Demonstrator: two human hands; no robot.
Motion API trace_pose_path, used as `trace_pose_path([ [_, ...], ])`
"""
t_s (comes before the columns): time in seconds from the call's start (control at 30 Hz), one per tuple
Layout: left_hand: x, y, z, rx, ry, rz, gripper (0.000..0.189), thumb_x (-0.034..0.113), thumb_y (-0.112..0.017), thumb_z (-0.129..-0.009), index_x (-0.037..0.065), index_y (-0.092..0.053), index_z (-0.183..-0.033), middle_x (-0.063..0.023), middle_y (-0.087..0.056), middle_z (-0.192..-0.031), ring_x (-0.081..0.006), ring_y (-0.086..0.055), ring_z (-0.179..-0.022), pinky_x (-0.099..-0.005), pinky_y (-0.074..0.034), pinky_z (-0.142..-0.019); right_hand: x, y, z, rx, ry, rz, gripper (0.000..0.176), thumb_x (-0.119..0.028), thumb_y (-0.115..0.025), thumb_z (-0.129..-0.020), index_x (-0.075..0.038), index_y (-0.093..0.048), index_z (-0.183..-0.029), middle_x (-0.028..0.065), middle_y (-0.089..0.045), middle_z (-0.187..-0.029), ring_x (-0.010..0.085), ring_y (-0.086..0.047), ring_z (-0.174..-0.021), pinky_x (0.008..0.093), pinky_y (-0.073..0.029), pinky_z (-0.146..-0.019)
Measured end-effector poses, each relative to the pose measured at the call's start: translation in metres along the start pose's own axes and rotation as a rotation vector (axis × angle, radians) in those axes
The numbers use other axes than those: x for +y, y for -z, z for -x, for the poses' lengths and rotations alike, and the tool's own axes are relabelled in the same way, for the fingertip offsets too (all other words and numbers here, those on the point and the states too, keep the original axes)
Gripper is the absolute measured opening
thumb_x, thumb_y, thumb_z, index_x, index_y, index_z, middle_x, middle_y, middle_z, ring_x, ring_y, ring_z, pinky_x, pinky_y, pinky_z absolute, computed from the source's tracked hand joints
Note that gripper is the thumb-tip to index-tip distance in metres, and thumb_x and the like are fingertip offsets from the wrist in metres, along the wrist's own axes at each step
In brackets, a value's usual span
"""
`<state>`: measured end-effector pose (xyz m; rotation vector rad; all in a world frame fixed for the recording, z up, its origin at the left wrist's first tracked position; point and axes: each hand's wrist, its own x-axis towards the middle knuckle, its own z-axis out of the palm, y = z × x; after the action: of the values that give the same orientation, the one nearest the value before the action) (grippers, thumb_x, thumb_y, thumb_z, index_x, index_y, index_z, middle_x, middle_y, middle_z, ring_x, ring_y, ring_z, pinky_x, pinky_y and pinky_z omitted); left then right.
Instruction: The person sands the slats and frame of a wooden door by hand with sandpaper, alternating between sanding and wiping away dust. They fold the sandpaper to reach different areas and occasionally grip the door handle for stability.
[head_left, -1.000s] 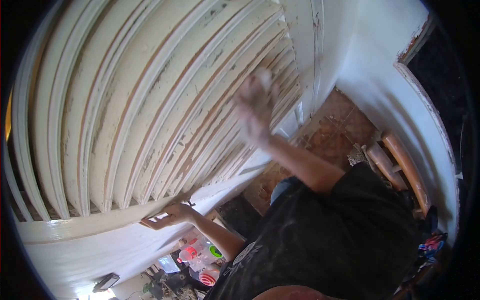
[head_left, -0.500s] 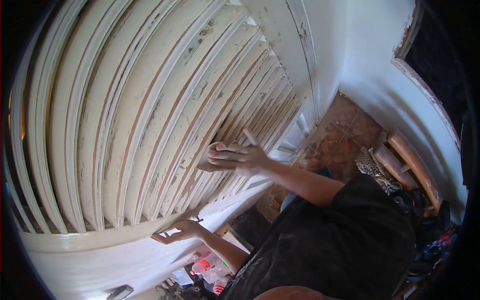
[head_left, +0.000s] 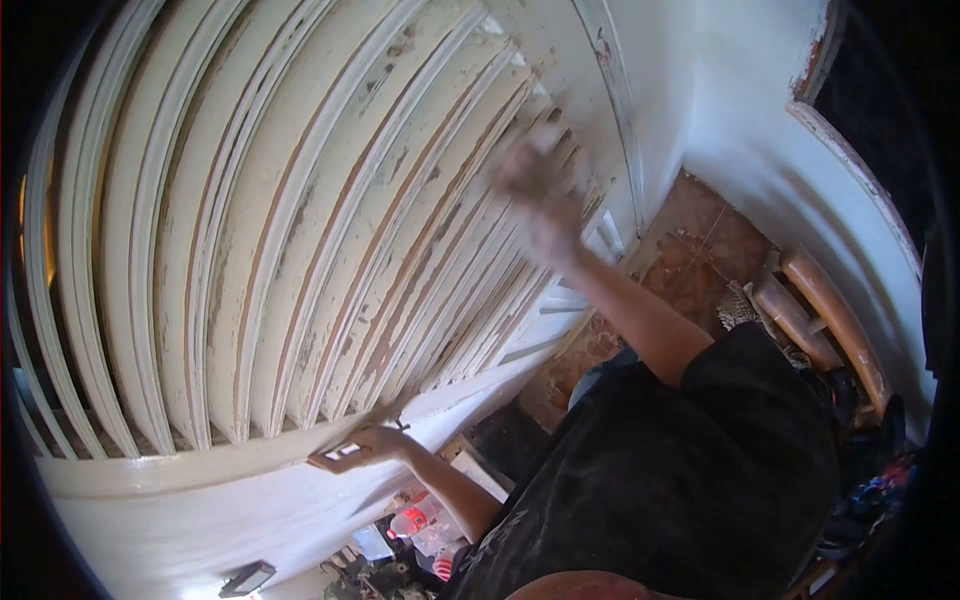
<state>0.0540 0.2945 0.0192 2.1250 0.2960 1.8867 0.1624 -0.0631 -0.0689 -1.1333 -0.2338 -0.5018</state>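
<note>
A slatted louvre door (head_left: pixel 330 230) with worn cream paint fills the left and middle of the view, bare brown patches showing along its slats. My right hand (head_left: pixel 540 195) is over the slats near the door's far side stile, smeared by motion. Its fingers are closed on a folded brownish sheet (head_left: pixel 522 170) that looks like sandpaper, mostly blurred now. At the near stile (head_left: pixel 180 478), my left hand (head_left: pixel 370 448) rests against the edge with thumb and fingers apart. Close to that wrist a small dark latch (head_left: pixel 402 424) sticks out.
Plastic bottles with red labels (head_left: pixel 408 522) stand among clutter below my left arm. A brown wooden chair-like piece (head_left: pixel 835 310) is at the right, near a white wall (head_left: pixel 740 120). Reddish tiles (head_left: pixel 690 250) cover the floor. A dark opening (head_left: pixel 880 120) lies at upper right.
My right hand has swept up and to the right along the slats with the folded sheet, from mid-door toward the far stile. My left hand has stayed at the near edge.
</note>
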Motion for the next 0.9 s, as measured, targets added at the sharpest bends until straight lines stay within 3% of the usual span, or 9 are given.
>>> trace_pose_path([
  [0.03, 0.001, -0.004, 0.003, 0.044, -0.009, 0.03, 0.051, -0.005, -0.04, -0.097, 0.001, -0.029, -0.147, -0.0267, -0.029, -0.15, -0.0397, -0.032, -0.142, -0.0551, -0.03, -0.119, -0.031, 0.008, -0.011, 0.28, 0.091, 0.447, 0.037, -0.025, -0.048, -0.104, -0.003, -0.058, -0.133, 0.0142, -0.055, -0.142, 0.0251, -0.047, -0.138, 0.0388, -0.027, -0.12],
  [0.1, 0.001, -0.002, 0.003, 0.052, -0.018, 0.004, 0.052, -0.006, -0.041, -0.097, 0.001, -0.029, -0.147, -0.027, -0.029, -0.151, -0.0402, -0.032, -0.142, -0.0547, -0.03, -0.119, -0.047, -0.032, -0.02, 0.61, 0.569, 0.592, 0.037, -0.016, -0.046, -0.103, -0.021, -0.059, -0.137, 0.0111, -0.048, -0.151, 0.0225, -0.042, -0.143, 0.0425, -0.025, -0.122],
  [0.23, -0.001, 0.0, 0.003, 0.037, -0.035, 0.009, 0.059, -0.006, -0.043, -0.092, 0.002, -0.028, -0.149, -0.0274, -0.028, -0.152, -0.0413, -0.033, -0.141, -0.0555, -0.029, -0.119, -0.046, -0.053, 0.077, -0.259, 0.517, 0.943, 0.036, -0.024, -0.047, -0.103, -0.025, -0.059, -0.138, -0.0014, -0.052, -0.148, 0.0151, -0.043, -0.141, 0.0496, -0.012, -0.123],
  [0.33, 0.0, 0.006, 0.003, 0.005, 0.001, -0.003, 0.069, -0.004, -0.045, -0.081, 0.004, -0.032, -0.148, -0.0242, -0.033, -0.151, -0.0393, -0.04, -0.137, -0.0531, -0.04, -0.105, -0.055, -0.026, 0.104, -0.452, 0.434, 0.86, 0.039, -0.023, -0.045, -0.103, -0.028, -0.057, -0.14, -0.0069, -0.054, -0.146, 0.0128, -0.047, -0.138, 0.0484, -0.014, -0.123],
  [0.47, 0.002, 0.006, 0.0, -0.005, -0.039, 0.079, 0.073, -0.004, -0.045, -0.079, 0.003, -0.029, -0.149, -0.0256, -0.032, -0.151, -0.0402, -0.037, -0.139, -0.0546, -0.035, -0.11, -0.103, 0.01, 0.105, -0.238, 0.346, 0.763, 0.03, -0.009, -0.049, -0.098, -0.006, -0.065, -0.123, 0.0129, -0.07, -0.108, 0.0266, -0.066, -0.1, 0.043, -0.04, -0.095],
  [0.57, 0.008, 0.007, 0.0, -0.008, 0.005, 0.057, 0.072, -0.006, -0.042, -0.077, 0.004, -0.033, -0.147, -0.0264, -0.032, -0.15, -0.0398, -0.035, -0.141, -0.0549, -0.031, -0.116, -0.089, 0.046, 0.123, -0.107, 0.117, 0.749, 0.022, -0.007, -0.052, -0.097, -0.002, -0.067, -0.113, 0.0152, -0.069, -0.096, 0.0301, -0.065, -0.089, 0.0394, -0.045, -0.084],
  [0.67, 0.009, 0.006, -0.001, 0.029, -0.01, 0.093, 0.065, -0.005, -0.048, -0.082, 0.005, -0.036, -0.145, -0.0248, -0.036, -0.149, -0.0377, -0.041, -0.137, -0.0521, -0.039, -0.11, -0.105, 0.055, 0.123, -0.02, 0.189, 0.889, 0.014, -0.01, -0.058, -0.096, -0.004, -0.067, -0.104, 0.0157, -0.067, -0.081, 0.0286, -0.065, -0.073, 0.0368, -0.045, -0.072],
  [0.77, 0.006, 0.004, 0.001, 0.065, -0.013, 0.1, 0.056, -0.004, -0.054, -0.089, 0.006, -0.04, -0.142, -0.0221, -0.041, -0.146, -0.0363, -0.049, -0.129, -0.0492, -0.045, -0.104, -0.111, 0.041, 0.133, 0.118, -0.04, 0.663, 0.015, -0.011, -0.061, -0.095, -0.003, -0.068, -0.105, 0.0157, -0.067, -0.079, 0.029, -0.063, -0.069, 0.0381, -0.046, -0.069],
  [0.9, 0.007, 0.005, -0.001, 0.047, -0.017, 0.089, 0.055, -0.005, -0.055, -0.089, 0.006, -0.042, -0.141, -0.0219, -0.042, -0.144, -0.0353, -0.05, -0.128, -0.0487, -0.048, -0.102, -0.123, 0.025, 0.118, 0.044, 0.117, 0.7, 0.02, -0.009, -0.059, -0.097, 0.003, -0.066, -0.111, 0.0169, -0.069, -0.094, 0.027, -0.066, -0.075, 0.0351, -0.049, -0.068],
])
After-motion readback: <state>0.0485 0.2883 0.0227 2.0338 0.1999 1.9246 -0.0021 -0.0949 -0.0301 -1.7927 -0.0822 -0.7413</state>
